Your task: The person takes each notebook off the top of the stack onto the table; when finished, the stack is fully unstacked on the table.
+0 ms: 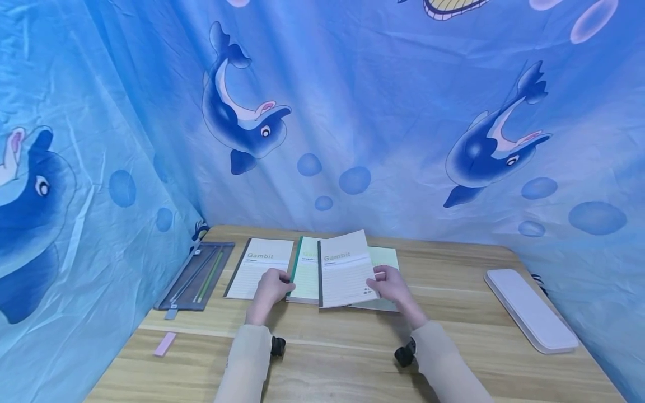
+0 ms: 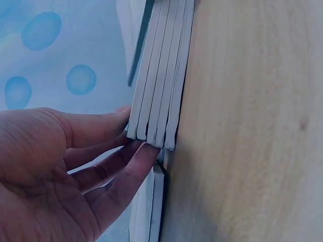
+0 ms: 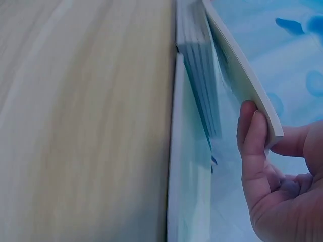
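On the wooden table (image 1: 332,369), round the raised notebook (image 1: 345,274), I count 1 dark pouch (image 1: 200,275) at 9 o'clock, with 1 green stick (image 1: 209,280) and thin grey ones difficult to count; 1 pink strip (image 1: 164,344) at 8 o'clock; 1 white case (image 1: 531,310) at 3 o'clock; 1 blue curtain (image 1: 393,101) with 3 dolphins stands behind. 4 notebook covers are visible; the raised notebook — tilted, in the middle — hides part of the notebook stack (image 1: 306,280) at 9 o'clock and of the pale green notebook (image 1: 388,256) at 3 o'clock; the white notebook (image 1: 263,258) lies further at 9 o'clock. The right hand (image 1: 393,288) pinches the raised notebook at its 4 o'clock corner; the left hand (image 1: 270,288) holds the notebook stack's 8 o'clock edge — by thumb and fingertips.
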The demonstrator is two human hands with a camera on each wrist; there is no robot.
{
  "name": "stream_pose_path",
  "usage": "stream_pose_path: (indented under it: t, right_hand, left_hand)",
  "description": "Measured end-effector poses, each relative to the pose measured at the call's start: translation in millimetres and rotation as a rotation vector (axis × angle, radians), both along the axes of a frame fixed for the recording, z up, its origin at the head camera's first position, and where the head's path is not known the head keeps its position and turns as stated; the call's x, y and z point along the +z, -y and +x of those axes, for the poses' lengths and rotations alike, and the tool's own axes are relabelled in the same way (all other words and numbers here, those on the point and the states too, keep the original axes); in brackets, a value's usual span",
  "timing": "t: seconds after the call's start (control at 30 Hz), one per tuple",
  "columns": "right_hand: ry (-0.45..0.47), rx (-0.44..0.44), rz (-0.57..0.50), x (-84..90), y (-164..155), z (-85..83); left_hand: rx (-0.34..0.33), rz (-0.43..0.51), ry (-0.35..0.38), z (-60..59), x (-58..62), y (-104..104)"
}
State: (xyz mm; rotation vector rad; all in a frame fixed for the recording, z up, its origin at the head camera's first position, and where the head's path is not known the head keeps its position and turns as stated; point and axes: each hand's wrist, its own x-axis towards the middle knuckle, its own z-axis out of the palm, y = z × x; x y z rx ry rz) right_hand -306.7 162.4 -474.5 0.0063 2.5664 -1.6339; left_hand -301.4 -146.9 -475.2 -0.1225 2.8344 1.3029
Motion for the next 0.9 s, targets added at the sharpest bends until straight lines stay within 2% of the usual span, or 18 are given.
stream_pose_path:
  t: [0.23,0.47,0.63,0.9]
  right_hand:
    - [0.012,0.063,-0.058,11.8,-38.7,4.8]
    - [0.023,0.087,-0.14,11.7,-86.0,5.9]
    - [0.031,0.056,-0.113,5.3,-121.4,8.6]
    - [0.056,0.011,0.03,-3.9,-170.9,15.5]
  left_hand:
    - [0.003,0.004,0.015,-0.2,-0.4,1.4]
    - [0.004,0.003,0.018,-1.0,-0.2,0.5]
    - [0.008,0.012,0.012,-0.9,0.2,0.2]
    - [-0.001,0.006,0.0,0.3,0.2,2.1]
